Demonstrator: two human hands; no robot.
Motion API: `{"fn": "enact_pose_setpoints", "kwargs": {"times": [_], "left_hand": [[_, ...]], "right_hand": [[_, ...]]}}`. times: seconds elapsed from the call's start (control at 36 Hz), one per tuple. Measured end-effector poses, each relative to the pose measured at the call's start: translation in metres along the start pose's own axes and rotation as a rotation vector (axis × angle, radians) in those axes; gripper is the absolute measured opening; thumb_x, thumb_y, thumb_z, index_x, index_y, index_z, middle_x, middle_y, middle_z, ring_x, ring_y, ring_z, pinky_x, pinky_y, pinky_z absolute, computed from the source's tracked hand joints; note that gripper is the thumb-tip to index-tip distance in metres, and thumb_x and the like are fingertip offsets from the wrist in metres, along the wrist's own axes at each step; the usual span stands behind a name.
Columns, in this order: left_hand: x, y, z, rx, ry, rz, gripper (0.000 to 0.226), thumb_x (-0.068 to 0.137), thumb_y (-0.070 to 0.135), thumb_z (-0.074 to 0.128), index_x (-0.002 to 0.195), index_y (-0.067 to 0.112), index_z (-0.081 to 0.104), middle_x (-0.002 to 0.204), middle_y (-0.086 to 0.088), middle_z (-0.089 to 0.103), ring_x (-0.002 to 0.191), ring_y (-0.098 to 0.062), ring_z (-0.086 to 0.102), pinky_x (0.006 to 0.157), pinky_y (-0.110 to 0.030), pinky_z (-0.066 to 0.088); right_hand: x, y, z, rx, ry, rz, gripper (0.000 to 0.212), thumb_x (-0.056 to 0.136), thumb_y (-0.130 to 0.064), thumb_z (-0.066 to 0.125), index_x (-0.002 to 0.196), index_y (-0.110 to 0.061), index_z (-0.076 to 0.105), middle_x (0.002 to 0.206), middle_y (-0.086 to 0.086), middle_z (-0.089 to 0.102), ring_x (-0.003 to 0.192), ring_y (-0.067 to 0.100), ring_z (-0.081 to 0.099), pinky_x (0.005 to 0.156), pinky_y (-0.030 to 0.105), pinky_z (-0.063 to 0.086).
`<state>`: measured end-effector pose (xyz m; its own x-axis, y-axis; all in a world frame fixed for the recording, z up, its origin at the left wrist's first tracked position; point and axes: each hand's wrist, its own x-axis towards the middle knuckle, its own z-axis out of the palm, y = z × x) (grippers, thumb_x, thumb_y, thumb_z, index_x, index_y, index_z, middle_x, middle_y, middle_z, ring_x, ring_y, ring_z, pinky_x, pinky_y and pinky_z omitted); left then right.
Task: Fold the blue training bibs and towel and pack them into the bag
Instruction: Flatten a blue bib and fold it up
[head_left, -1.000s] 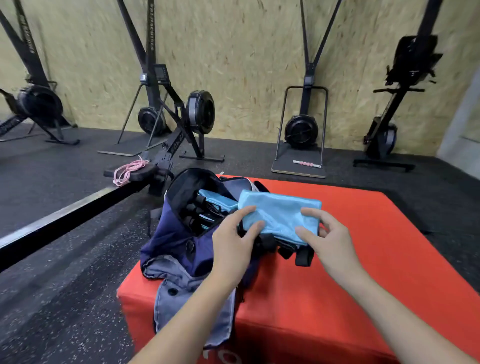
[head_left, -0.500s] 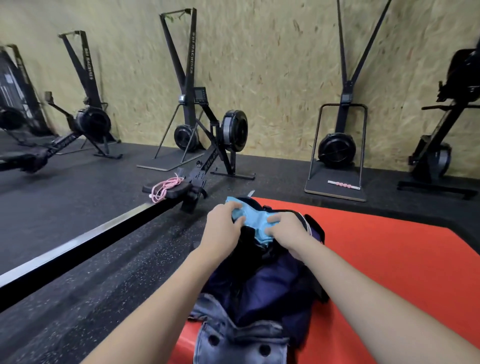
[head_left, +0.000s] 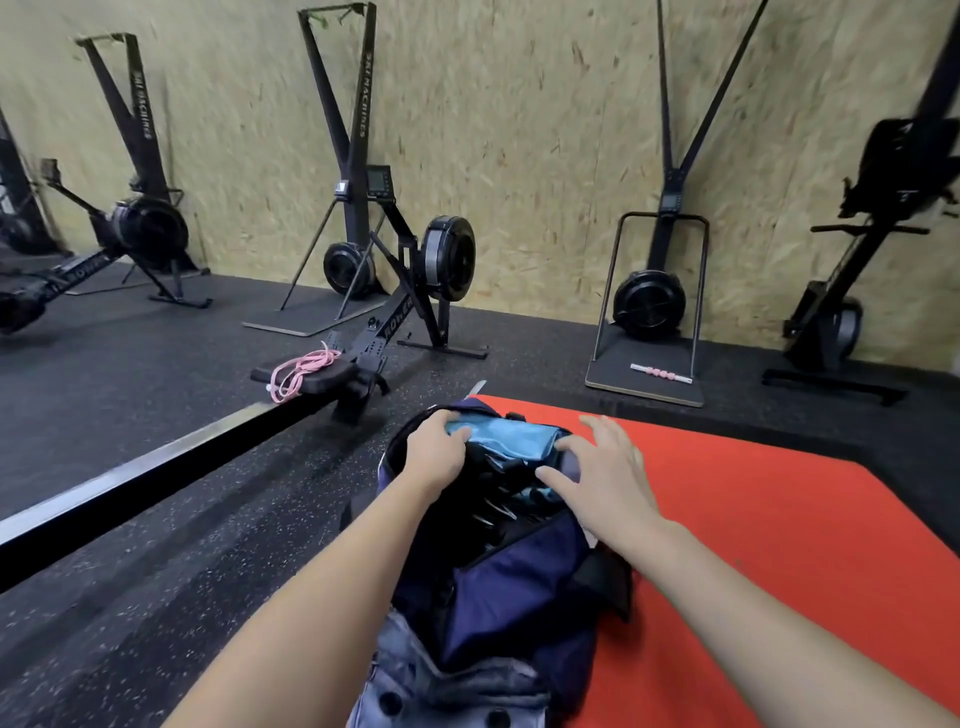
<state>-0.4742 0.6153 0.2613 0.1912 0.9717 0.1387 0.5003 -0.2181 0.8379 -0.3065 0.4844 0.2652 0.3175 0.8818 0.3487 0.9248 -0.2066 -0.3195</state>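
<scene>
Head view puts you at the packing step: your left hand curls over the folded blue cloth in the bag mouth, your right hand spread, holding nothing. Next, likely press it deeper.

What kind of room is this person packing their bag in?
Most likely a gym or fitness studio. Rowing machines stand along the chipboard wall, the floor is dark speckled rubber, and the bag sits on a red padded box.
</scene>
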Motion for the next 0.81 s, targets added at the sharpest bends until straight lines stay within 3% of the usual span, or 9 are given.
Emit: {"fn": "enact_pose_setpoints", "kwargs": {"times": [0.08,0.14,0.22,0.31,0.36,0.42,0.61,0.72,0.81], "left_hand": [[-0.003,-0.004,-0.001,0.038,-0.061,0.050,0.044,0.098,0.027,0.056,0.141,0.016,0.051,0.139,-0.008,0.057,0.125,-0.024,0.052,0.102,-0.027,0.034],[-0.005,-0.007,-0.004,0.156,-0.059,0.142,0.046,0.098,0.025,0.056,0.142,0.015,0.050,0.140,-0.008,0.055,0.129,-0.025,0.049,0.106,-0.029,0.032],[-0.017,-0.013,-0.012,0.337,0.066,0.375,0.036,0.094,0.018,0.061,0.130,0.015,0.062,0.135,-0.009,0.056,0.126,-0.028,0.050,0.105,-0.035,0.037],[-0.025,-0.020,-0.021,0.632,0.354,0.490,0.025,0.081,0.026,0.075,0.106,0.024,0.073,0.132,-0.010,0.056,0.123,-0.036,0.047,0.096,-0.048,0.039],[-0.025,-0.023,-0.031,0.766,0.299,0.236,0.027,0.083,0.042,0.071,0.107,0.029,0.070,0.134,-0.011,0.053,0.125,-0.037,0.044,0.099,-0.049,0.032],[-0.021,-0.023,-0.041,0.662,0.072,-0.015,0.027,0.087,0.042,0.065,0.105,0.022,0.069,0.122,-0.011,0.062,0.116,-0.035,0.056,0.095,-0.043,0.041],[0.005,0.025,-0.075,0.376,0.193,0.249,0.020,0.074,-0.002,0.056,0.075,0.006,0.074,0.084,-0.016,0.072,0.087,-0.035,0.066,0.077,-0.032,0.049],[0.030,0.067,-0.091,0.335,0.248,0.301,0.029,0.078,-0.004,0.053,0.089,0.008,0.077,0.099,-0.013,0.074,0.102,-0.032,0.064,0.086,-0.026,0.045],[0.041,0.076,-0.089,0.309,0.280,0.311,0.030,0.082,-0.001,0.052,0.093,0.012,0.077,0.102,-0.011,0.073,0.103,-0.031,0.063,0.089,-0.029,0.046]], "right_hand": [[-0.002,0.005,-0.004,0.080,-0.122,0.127,0.049,0.088,-0.067,0.055,0.115,-0.029,0.068,0.152,0.007,0.038,0.142,0.029,0.033,0.115,0.040,0.028],[-0.003,0.007,-0.006,0.121,-0.180,0.124,0.055,0.086,-0.073,0.048,0.097,-0.023,0.069,0.122,0.002,0.058,0.117,0.026,0.054,0.101,0.039,0.044],[-0.005,0.009,-0.007,0.101,-0.175,0.119,0.056,0.087,-0.073,0.046,0.080,-0.019,0.056,0.095,-0.003,0.056,0.095,0.023,0.056,0.087,0.039,0.048],[-0.006,0.005,-0.011,0.140,-0.144,0.112,0.043,0.091,-0.065,0.052,0.095,-0.022,0.058,0.107,0.000,0.056,0.110,0.025,0.055,0.090,0.036,0.043],[-0.006,0.001,-0.014,0.172,-0.126,0.108,0.054,0.093,-0.056,0.057,0.124,-0.013,0.058,0.126,0.006,0.055,0.125,0.026,0.050,0.099,0.034,0.038],[-0.005,-0.001,-0.015,0.200,-0.096,0.117,0.062,0.092,-0.053,0.061,0.134,-0.008,0.052,0.134,0.008,0.050,0.130,0.027,0.047,0.102,0.033,0.036],[0.027,-0.003,-0.038,0.308,0.014,0.113,0.109,0.062,-0.083,0.051,0.139,-0.005,0.046,0.144,0.009,0.045,0.136,0.023,0.042,0.113,0.039,0.036],[0.055,-0.005,-0.067,0.307,0.101,0.103,0.079,0.076,-0.069,0.066,0.118,-0.004,0.058,0.120,0.009,0.056,0.118,0.028,0.053,0.097,0.037,0.042],[0.064,0.001,-0.074,0.310,0.133,0.117,0.083,0.077,-0.071,0.065,0.121,-0.002,0.057,0.124,0.011,0.057,0.118,0.028,0.053,0.097,0.038,0.042]]}}
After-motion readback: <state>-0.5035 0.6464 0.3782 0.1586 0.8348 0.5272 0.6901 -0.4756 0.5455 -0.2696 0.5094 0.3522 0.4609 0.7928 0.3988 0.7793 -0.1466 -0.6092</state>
